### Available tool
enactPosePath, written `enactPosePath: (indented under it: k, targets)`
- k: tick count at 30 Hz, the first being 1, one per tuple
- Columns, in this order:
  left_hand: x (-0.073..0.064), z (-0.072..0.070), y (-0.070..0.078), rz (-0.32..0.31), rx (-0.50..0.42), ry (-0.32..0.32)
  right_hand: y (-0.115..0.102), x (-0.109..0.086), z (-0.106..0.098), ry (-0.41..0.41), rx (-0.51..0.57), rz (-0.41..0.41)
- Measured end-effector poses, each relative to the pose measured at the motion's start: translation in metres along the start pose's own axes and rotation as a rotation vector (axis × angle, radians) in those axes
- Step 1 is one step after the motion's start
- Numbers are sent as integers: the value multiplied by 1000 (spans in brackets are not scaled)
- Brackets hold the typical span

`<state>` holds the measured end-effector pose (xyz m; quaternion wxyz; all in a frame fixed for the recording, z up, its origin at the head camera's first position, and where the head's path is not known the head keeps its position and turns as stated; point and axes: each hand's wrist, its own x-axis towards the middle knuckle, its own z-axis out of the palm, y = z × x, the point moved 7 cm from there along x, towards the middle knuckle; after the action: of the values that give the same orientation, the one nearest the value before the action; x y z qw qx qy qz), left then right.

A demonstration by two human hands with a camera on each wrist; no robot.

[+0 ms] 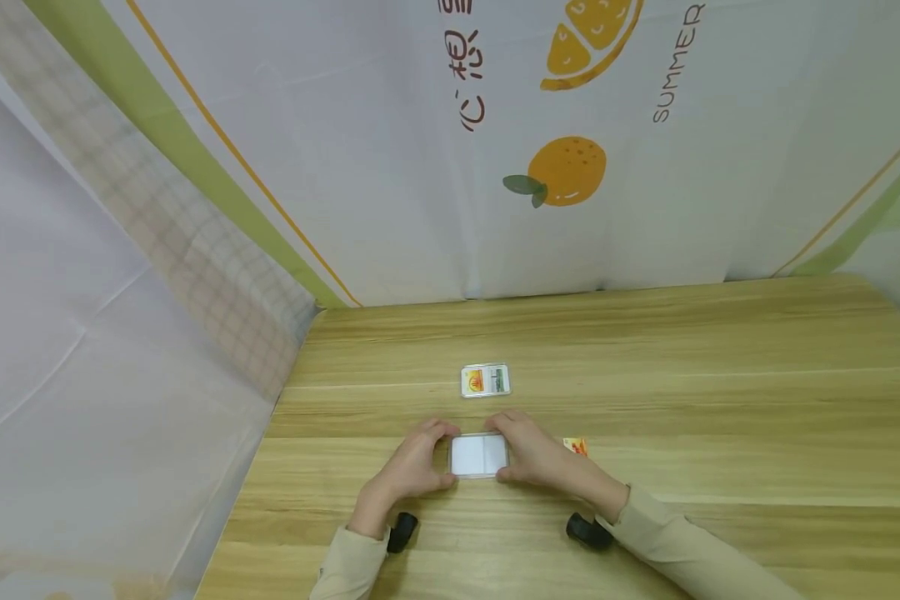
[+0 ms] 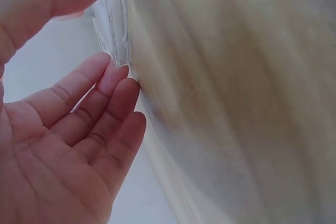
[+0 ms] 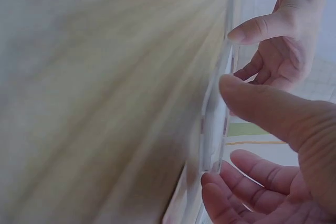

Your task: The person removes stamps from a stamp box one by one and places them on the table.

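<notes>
A flat, clear plastic case point(image 1: 468, 456) with a white insert lies between both hands, close over the wooden table. My left hand point(image 1: 416, 462) holds its left end, thumb at the near edge and fingers at the far edge. At the right end, my right hand point(image 1: 528, 450) grips it the same way. The left wrist view shows the left fingertips point(image 2: 121, 72) right at the clear rim. In the right wrist view the case point(image 3: 212, 124) appears edge-on, with the right thumb point(image 3: 262, 100) on one side and curled fingers on the other.
Farther back on the table point(image 1: 682, 350) lies a similar clear case point(image 1: 485, 380) with an orange-yellow and green label. A small yellow-red card point(image 1: 575, 447) is partly hidden by the right wrist. A printed curtain point(image 1: 390, 167) hangs along the table's back edge.
</notes>
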<state>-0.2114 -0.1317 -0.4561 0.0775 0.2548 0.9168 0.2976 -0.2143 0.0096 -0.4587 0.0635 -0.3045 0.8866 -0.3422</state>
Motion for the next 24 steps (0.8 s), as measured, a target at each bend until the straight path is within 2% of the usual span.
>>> enactPosePath:
  k: [10,16,20,24]
  targets:
    - [0,0,0,-2,-44,-19,-3,1,-2,-10,-21,11]
    - [-1,0,-2,9,-75,-10,-3,0,-6,-6,15,0]
    - [1,-4,-5,-18,-131,19,1,0,-12,23,21,-11]
    - [6,-13,-7,-37,-159,87,4,2,-18,48,0,-31]
